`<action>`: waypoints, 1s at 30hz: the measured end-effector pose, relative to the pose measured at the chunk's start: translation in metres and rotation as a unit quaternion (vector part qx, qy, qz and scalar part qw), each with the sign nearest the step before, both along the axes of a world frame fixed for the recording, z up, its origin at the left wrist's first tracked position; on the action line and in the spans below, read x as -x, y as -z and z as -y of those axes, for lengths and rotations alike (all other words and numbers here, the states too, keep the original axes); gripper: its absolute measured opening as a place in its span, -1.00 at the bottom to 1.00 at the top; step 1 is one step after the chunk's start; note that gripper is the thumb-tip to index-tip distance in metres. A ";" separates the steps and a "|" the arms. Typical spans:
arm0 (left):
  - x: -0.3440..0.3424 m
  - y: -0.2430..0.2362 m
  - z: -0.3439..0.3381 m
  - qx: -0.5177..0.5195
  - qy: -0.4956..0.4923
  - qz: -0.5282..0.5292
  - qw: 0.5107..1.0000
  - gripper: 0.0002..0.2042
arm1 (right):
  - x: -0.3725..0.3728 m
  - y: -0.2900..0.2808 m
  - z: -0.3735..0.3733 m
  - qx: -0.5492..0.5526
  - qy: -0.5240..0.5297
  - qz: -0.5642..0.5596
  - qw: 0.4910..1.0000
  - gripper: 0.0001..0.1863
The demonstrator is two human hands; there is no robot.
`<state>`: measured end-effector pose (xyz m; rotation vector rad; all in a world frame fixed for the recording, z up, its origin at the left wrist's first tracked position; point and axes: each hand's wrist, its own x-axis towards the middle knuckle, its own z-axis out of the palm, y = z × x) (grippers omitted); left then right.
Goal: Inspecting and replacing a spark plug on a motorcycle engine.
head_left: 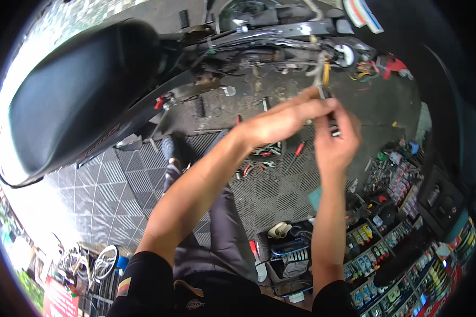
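Note:
My left hand (pixel 318 108) and my right hand (pixel 341 138) meet in front of the stripped end of a motorbike frame (pixel 280 34). Both are closed around a dark, silver-ended rod-shaped piece (pixel 333 127); its exact kind is blurred and partly covered by fingers. Its dark upper part shows just above my left fingertips. Beyond that, close to the hands, a yellow strip (pixel 326 74) hangs beside a pale metal bracket under a round white part (pixel 346 55). The black seat (pixel 84 95) of the bike fills the left side.
A tray of tools (pixel 267 152), pliers (pixel 254 169) and a red-handled screwdriver (pixel 300 148) lie on the dark patterned mat. Shelves of bottles and packets (pixel 375 253) stand at the lower right. A crate of parts (pixel 286 259) sits beside my legs. Red scraps (pixel 395 66) lie far right.

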<state>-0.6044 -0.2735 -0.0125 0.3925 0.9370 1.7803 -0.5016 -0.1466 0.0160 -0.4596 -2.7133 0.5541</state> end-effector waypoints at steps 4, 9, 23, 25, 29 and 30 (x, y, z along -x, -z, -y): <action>-0.012 0.005 0.007 0.057 -0.036 -0.017 0.998 -0.11 | 0.005 -0.002 -0.010 -0.031 0.011 -0.015 0.999 -0.78; -0.061 0.063 0.058 0.226 -0.115 -0.023 0.967 -0.48 | 0.004 -0.002 -0.013 0.067 0.094 0.008 0.993 -0.74; -0.119 0.160 0.266 0.424 -0.174 0.085 0.885 -0.71 | -0.003 0.004 -0.019 0.138 0.068 0.046 0.987 -0.74; -0.113 0.152 0.256 0.410 -0.170 0.063 0.894 -0.70 | 0.002 -0.003 -0.011 0.149 0.071 0.047 0.985 -0.74; -0.100 0.118 0.205 0.362 -0.199 0.099 0.905 -0.67 | 0.008 -0.010 -0.009 -0.011 -0.028 0.022 0.999 -0.71; -0.094 0.104 0.182 0.307 -0.208 0.117 0.921 -0.67 | 0.006 -0.011 -0.010 -0.055 -0.064 0.025 0.996 -0.68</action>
